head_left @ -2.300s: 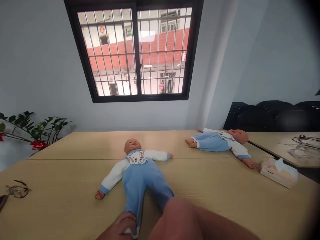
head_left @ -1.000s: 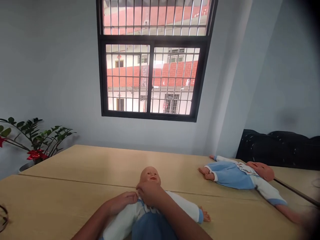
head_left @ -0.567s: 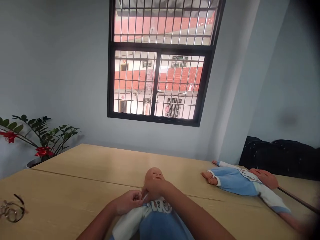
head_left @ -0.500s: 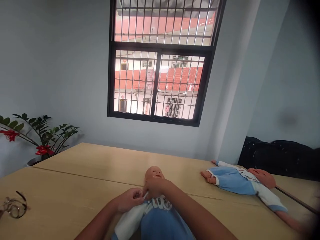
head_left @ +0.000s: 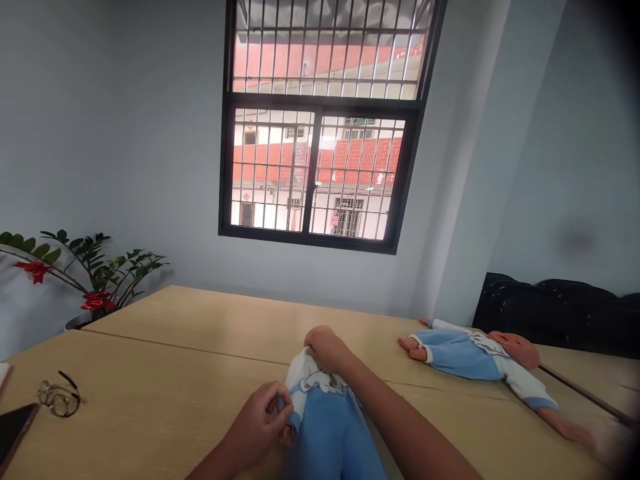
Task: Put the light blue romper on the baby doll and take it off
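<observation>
A baby doll in blue overalls (head_left: 327, 427) lies on the wooden table (head_left: 165, 373) right in front of me. Its white top is pulled up over the head, so the face is hidden. My right hand (head_left: 327, 349) is closed on the white cloth at the top of the doll's head. My left hand (head_left: 263, 421) pinches the blue cuff of the doll's sleeve at its side. A second doll (head_left: 475, 357) in the same clothes lies on its back to the right, apart from both hands.
Glasses (head_left: 59, 397) and a dark phone (head_left: 13, 437) lie at the table's left edge. A potted plant with red bows (head_left: 85, 280) stands at the far left. Black chairs (head_left: 560, 313) line the right wall. A barred window (head_left: 320, 127) is ahead.
The doll's white top has been drawn up over its face. My left hand slid down from the collar to the sleeve cuff; my right hand moved up onto the head.
</observation>
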A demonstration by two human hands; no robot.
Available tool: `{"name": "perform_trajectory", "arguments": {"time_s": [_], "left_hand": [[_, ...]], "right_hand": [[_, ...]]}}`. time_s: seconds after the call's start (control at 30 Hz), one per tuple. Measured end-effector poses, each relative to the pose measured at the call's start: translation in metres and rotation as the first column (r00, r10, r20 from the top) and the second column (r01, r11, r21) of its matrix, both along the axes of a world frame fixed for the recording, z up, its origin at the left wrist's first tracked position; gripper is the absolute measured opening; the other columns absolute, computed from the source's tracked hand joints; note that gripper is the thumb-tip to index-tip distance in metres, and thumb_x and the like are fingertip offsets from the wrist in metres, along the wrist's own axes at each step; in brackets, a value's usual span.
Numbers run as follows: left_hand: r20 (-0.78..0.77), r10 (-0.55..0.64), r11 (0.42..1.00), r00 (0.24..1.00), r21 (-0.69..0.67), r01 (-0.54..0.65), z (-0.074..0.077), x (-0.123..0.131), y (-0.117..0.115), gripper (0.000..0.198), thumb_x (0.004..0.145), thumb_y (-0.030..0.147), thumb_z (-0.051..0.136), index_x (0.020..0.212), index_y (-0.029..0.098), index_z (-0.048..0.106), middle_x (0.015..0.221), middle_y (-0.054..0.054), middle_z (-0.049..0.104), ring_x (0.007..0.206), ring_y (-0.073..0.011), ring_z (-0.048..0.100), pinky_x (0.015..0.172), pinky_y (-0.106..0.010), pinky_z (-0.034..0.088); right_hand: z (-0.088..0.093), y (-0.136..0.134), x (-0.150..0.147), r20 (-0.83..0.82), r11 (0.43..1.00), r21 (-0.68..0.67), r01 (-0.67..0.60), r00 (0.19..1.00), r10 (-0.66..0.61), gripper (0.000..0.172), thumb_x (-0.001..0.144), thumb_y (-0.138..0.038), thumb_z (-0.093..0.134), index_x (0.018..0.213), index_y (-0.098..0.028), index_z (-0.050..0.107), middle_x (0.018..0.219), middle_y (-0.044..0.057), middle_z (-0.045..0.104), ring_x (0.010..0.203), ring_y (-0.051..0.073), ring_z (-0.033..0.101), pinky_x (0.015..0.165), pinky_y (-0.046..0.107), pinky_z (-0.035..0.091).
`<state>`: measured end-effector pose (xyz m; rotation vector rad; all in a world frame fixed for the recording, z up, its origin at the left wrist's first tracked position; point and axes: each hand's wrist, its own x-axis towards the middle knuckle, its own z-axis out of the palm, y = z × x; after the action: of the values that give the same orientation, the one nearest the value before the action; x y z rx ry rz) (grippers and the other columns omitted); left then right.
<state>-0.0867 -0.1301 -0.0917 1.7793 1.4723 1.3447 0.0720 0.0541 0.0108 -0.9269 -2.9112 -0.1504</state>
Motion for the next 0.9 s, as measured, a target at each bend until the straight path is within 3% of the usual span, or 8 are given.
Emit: {"name": "perform_trajectory", "arguments": {"time_s": [0.13, 0.23, 0.3, 0.37, 0.5, 0.7, 0.8, 0.9], "left_hand": [[-0.231, 0.05, 0.965, 0.972, 0.263, 0.012, -0.001, 0.014, -0.018, 0.007, 0.092, 0.02, 0.062, 0.084, 0.022, 0.063, 0.084, -0.002, 0.069, 0.083, -0.0184, 0.063, 0.079, -0.029, 0.047], [-0.425, 0.069, 0.878, 0.902, 0.455, 0.147, -0.008, 0.017, -0.021, 0.013, 0.085, 0.011, 0.063, 0.085, 0.024, 0.061, 0.078, 0.0, 0.071, 0.076, -0.0177, 0.064, 0.072, -0.027, 0.05], [-0.512, 0.074, 0.846, 0.856, 0.487, 0.219, -0.014, 0.018, -0.019, 0.02, 0.082, 0.005, 0.063, 0.084, 0.025, 0.061, 0.074, 0.002, 0.071, 0.069, -0.0165, 0.064, 0.067, -0.026, 0.051], [-0.54, 0.08, 0.857, 0.838, 0.467, 0.218, -0.02, 0.018, -0.016, 0.022, 0.079, 0.003, 0.065, 0.082, 0.025, 0.061, 0.071, 0.003, 0.071, 0.064, -0.0155, 0.064, 0.063, -0.024, 0.052], [-0.512, 0.137, 0.914, 0.848, 0.396, 0.091, -0.029, 0.015, -0.011, 0.022, 0.077, 0.005, 0.065, 0.086, 0.025, 0.065, 0.075, 0.002, 0.072, 0.068, -0.016, 0.069, 0.065, -0.022, 0.055], [-0.428, 0.121, 0.968, 0.896, 0.252, -0.01, -0.045, 0.005, -0.002, 0.022, 0.085, 0.018, 0.064, 0.102, 0.028, 0.073, 0.085, -0.002, 0.075, 0.073, -0.0183, 0.07, 0.072, -0.025, 0.059], [-0.368, 0.065, 0.994, 0.927, 0.106, -0.028, -0.052, -0.003, 0.004, 0.027, 0.087, 0.03, 0.065, 0.113, 0.029, 0.075, 0.092, -0.007, 0.077, 0.079, -0.0228, 0.071, 0.078, -0.031, 0.06], [-0.325, 0.023, 0.999, 0.946, -0.033, -0.036, -0.052, -0.011, 0.006, 0.038, 0.091, 0.042, 0.062, 0.127, 0.031, 0.072, 0.103, -0.01, 0.078, 0.092, -0.0279, 0.072, 0.09, -0.038, 0.058]], "right_hand": [[-0.009, -0.003, 0.003, -0.054, 0.992, 0.058, 0.113, 0.993, -0.11, 0.028, 0.101, -0.026, 0.052, 0.103, -0.014, 0.077, 0.115, 0.018, 0.076, 0.11, 0.03, 0.07, 0.097, 0.039, 0.045], [-0.018, -0.006, 0.001, -0.078, 0.982, 0.065, 0.18, 0.982, -0.175, 0.029, 0.102, -0.023, 0.049, 0.106, -0.011, 0.075, 0.115, 0.021, 0.075, 0.106, 0.031, 0.072, 0.089, 0.038, 0.05], [-0.024, -0.009, -0.001, -0.084, 0.979, 0.061, 0.194, 0.978, -0.189, 0.029, 0.102, -0.021, 0.049, 0.109, -0.01, 0.074, 0.115, 0.022, 0.074, 0.106, 0.031, 0.073, 0.086, 0.037, 0.051], [-0.029, -0.011, -0.004, -0.083, 0.98, 0.054, 0.189, 0.979, -0.184, 0.028, 0.101, -0.019, 0.049, 0.11, -0.01, 0.073, 0.116, 0.022, 0.074, 0.106, 0.03, 0.073, 0.084, 0.036, 0.052], [-0.04, -0.011, -0.008, -0.075, 0.985, 0.045, 0.169, 0.983, -0.165, 0.026, 0.099, -0.014, 0.05, 0.109, -0.009, 0.073, 0.115, 0.023, 0.073, 0.106, 0.032, 0.072, 0.084, 0.039, 0.054], [-0.043, -0.015, -0.013, -0.114, 0.992, 0.009, 0.129, 0.985, -0.128, 0.021, 0.097, -0.017, 0.055, 0.103, -0.009, 0.074, 0.112, 0.021, 0.073, 0.104, 0.033, 0.071, 0.085, 0.04, 0.052], [-0.036, -0.021, 0.003, -0.201, 0.992, -0.003, 0.125, 0.972, -0.123, 0.021, 0.1, -0.026, 0.055, 0.106, -0.016, 0.073, 0.118, 0.015, 0.072, 0.11, 0.029, 0.068, 0.093, 0.039, 0.049], [-0.035, -0.021, 0.044, -0.38, 0.98, 0.001, 0.199, 0.907, -0.184, 0.03, 0.104, -0.026, 0.043, 0.117, -0.018, 0.068, 0.127, 0.015, 0.067, 0.122, 0.026, 0.06, 0.103, 0.039, 0.043]]}}
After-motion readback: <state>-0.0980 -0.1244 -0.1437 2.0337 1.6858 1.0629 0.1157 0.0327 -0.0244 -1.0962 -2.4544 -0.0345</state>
